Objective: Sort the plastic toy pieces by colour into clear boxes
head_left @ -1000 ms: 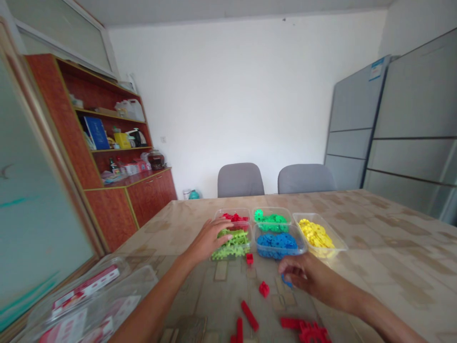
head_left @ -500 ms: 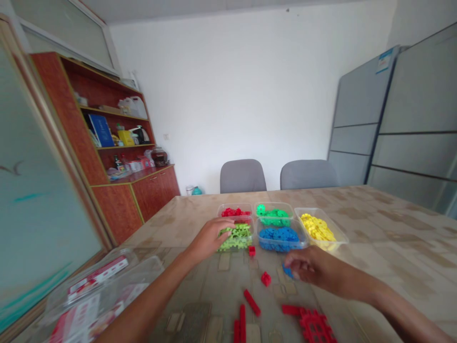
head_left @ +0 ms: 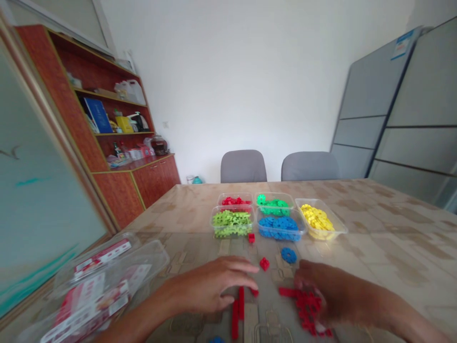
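My left hand [head_left: 223,281] hovers with fingers apart, nothing in it. Under its fingertips lie narrow red strips [head_left: 241,305] and a short red bar [head_left: 254,292], partly covered. My right hand [head_left: 321,290] is curled around a cluster of red interlocking building pieces [head_left: 307,309], with a straight red strip [head_left: 286,291] at its left; the fingers hide part of the cluster. Between the hands and the tubs lie a toothed blue disc [head_left: 289,255], a small red connector [head_left: 264,264] and a small red block [head_left: 252,237].
Clear tubs hold red pieces [head_left: 235,201], lime pieces [head_left: 232,221], green pieces [head_left: 274,207], blue discs [head_left: 278,226] and yellow discs [head_left: 317,217]. Plastic lids [head_left: 153,257] with labels are piled at left. A bit of blue [head_left: 216,339] shows at the bottom edge.
My left hand has come back from the lime tub toward the red strips. My right hand has left the blue disc, which stays on the table, and moved onto the red cluster.
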Available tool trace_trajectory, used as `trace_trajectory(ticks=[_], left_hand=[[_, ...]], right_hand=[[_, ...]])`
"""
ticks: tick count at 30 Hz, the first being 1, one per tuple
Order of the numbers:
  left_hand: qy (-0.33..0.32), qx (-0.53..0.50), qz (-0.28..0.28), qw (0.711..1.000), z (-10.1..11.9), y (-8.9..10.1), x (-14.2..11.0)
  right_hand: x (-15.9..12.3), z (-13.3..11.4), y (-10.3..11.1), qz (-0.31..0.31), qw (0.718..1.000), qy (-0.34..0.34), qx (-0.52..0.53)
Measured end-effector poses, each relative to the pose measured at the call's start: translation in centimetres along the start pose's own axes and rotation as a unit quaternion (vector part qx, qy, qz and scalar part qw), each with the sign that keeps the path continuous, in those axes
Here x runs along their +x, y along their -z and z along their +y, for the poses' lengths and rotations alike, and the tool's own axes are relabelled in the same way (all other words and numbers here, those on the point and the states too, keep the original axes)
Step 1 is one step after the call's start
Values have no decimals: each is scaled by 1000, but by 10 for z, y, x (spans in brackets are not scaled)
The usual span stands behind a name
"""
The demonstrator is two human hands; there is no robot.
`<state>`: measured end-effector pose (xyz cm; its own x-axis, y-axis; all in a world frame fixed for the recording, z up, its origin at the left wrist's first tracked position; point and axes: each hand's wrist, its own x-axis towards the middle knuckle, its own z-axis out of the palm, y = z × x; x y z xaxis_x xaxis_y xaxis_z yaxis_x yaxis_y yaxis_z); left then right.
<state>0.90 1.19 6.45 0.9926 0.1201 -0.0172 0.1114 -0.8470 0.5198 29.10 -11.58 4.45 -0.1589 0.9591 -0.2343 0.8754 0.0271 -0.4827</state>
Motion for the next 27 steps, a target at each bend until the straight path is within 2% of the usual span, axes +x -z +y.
trace_trajectory(ticks=[2,5,9,12,15,19,23,27], left_hand=[[-17,16,-16,1000,-2,-5,3],[-25,24,-21,999,-9,-12,4],[-22,8,-14,1000,-12,-11,4],[-8,-5,-14,1000,-10,-6,3],[26,12,-18,999,-8,-4,1],[41,42,-16,998,-6,-11,0],[57,77,-6,995,-4,-20,3],[53,127,-1,990,1,-22,6]], right_hand=[[0,1,-3,10,1000,0,-3],[3,0,-1,-9,999,-15,32],[4,-6,5,-43,989,47,133],[7,-8,5,-36,980,79,177],[10,-7,-3,2,990,60,127],[10,-9,-15,46,998,16,38],[8,-18,-18,18,996,-14,92],[9,-23,-17,14,992,1,129]])
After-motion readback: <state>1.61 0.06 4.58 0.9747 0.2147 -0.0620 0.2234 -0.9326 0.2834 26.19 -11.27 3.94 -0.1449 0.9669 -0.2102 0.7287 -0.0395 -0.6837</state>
